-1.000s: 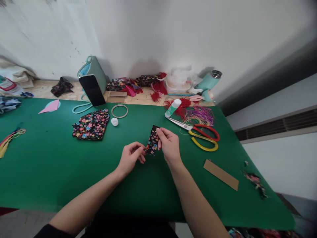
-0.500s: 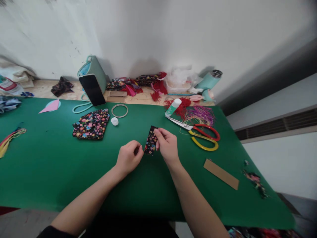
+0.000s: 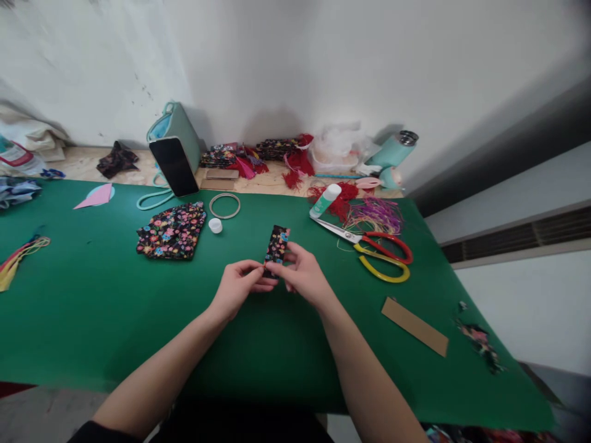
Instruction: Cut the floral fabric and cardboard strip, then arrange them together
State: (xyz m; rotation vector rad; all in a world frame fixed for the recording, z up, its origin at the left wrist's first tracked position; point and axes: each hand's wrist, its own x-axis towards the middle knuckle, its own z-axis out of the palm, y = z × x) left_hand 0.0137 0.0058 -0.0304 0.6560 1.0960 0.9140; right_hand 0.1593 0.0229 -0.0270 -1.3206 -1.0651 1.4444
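Both of my hands meet over the middle of the green bench (image 3: 115, 320), pinching the lower end of a small floral fabric strip (image 3: 277, 243). The left hand (image 3: 237, 288) has thumb and forefinger closed on the strip's bottom edge; the right hand (image 3: 302, 278) grips it from the other side, its fingers curled around the same end. The strip stands up from the pinch, tilted slightly, its top free and lifted off the bench.

As I judge it, the step is folding or wrapping this strip at its held end, though I cannot tell whether a card stiffener sits inside it. To do it well I'd keep the two pinches close together so the fabric cannot twist, hold the long edges parallel, and press the crease flat with the thumbs rather than pulling — the cloth looks thin and would skew easily. Working low, just above the bench, would steady the wrists.

Around me: a larger floral fabric piece (image 3: 172, 231) to the left, a metal ring (image 3: 225, 205) and a white cap (image 3: 215, 225) near it, the glue bottle (image 3: 325, 200) and the scissors (image 3: 369, 249) to the right — both near — and a brown card strip (image 3: 414, 327) farther right.
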